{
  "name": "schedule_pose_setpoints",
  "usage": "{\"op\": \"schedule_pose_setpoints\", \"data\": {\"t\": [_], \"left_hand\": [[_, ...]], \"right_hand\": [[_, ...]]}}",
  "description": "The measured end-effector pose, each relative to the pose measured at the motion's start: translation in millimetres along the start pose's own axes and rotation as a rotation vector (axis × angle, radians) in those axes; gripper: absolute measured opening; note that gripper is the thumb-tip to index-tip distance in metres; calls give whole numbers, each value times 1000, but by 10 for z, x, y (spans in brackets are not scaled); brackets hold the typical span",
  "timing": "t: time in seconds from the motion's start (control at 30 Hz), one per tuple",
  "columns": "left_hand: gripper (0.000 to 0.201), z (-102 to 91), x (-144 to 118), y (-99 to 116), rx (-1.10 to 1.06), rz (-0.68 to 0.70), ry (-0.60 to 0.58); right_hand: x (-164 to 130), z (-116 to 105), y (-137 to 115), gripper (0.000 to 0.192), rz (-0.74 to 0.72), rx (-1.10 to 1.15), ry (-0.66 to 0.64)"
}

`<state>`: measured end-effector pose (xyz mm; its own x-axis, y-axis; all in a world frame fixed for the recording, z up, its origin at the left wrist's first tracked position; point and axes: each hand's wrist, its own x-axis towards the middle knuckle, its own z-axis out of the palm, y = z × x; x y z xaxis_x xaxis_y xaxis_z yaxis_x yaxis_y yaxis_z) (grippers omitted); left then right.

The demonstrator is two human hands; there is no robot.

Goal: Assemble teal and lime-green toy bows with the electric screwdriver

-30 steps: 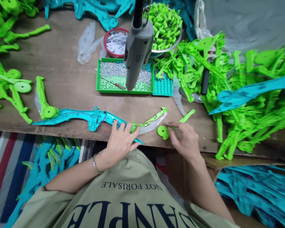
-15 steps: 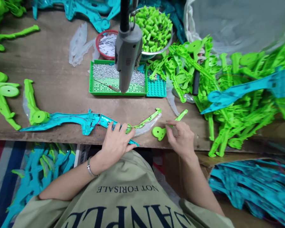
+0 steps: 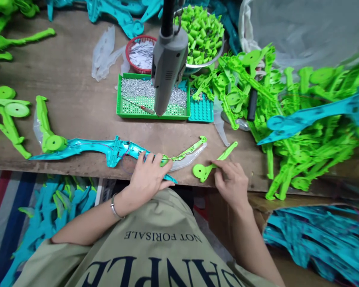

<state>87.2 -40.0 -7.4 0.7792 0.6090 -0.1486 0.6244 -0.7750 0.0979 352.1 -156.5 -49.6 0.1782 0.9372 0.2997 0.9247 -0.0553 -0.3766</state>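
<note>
A long blue plastic toy bow shell [image 3: 86, 144] lies along the table's near edge, open side up, with a thin wire in it. My left hand [image 3: 148, 171] holds its right part down, fingers over the top and thumb on the near side. Under those fingertips a green limb piece [image 3: 191, 148] joins the shell, with a clear plastic strip [image 3: 190, 158] along it. At the left end sits another green limb [image 3: 54, 142]. My right hand [image 3: 231, 179] is closed, index finger and thumb at the edge of a loose green limb piece [image 3: 201, 172] on the table.
A grey electric screwdriver [image 3: 169, 71] hangs above a green tray [image 3: 154, 116] of small screws. Behind stand a red basket [image 3: 128, 54] and a metal bowl of green parts [image 3: 199, 36]. Green limb pieces [image 3: 287, 131] are heaped at right; a cardboard box [image 3: 257, 199] of blue shells stands below.
My right hand has lowered slightly and its fingers have come to the edge of the loose green piece, which shows more fully. My left hand stays on the bow shell. The view has shifted slightly.
</note>
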Motion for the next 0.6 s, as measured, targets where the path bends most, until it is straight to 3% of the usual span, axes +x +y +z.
{"op": "schedule_pose_setpoints", "data": {"t": [0.1, 0.23, 0.33, 0.6], "left_hand": [[68, -29, 8, -11, 6, 13, -30], [68, -63, 25, -29, 25, 37, -67], [67, -102, 38, -37, 35, 56, -102], [68, -158, 22, -62, 34, 92, -127]], "right_hand": [[38, 19, 43, 17, 228, -7, 120], [237, 119, 243, 40, 525, -28, 187], [403, 212, 364, 53, 596, -70, 160], [471, 157, 319, 48, 799, -13, 132]]}}
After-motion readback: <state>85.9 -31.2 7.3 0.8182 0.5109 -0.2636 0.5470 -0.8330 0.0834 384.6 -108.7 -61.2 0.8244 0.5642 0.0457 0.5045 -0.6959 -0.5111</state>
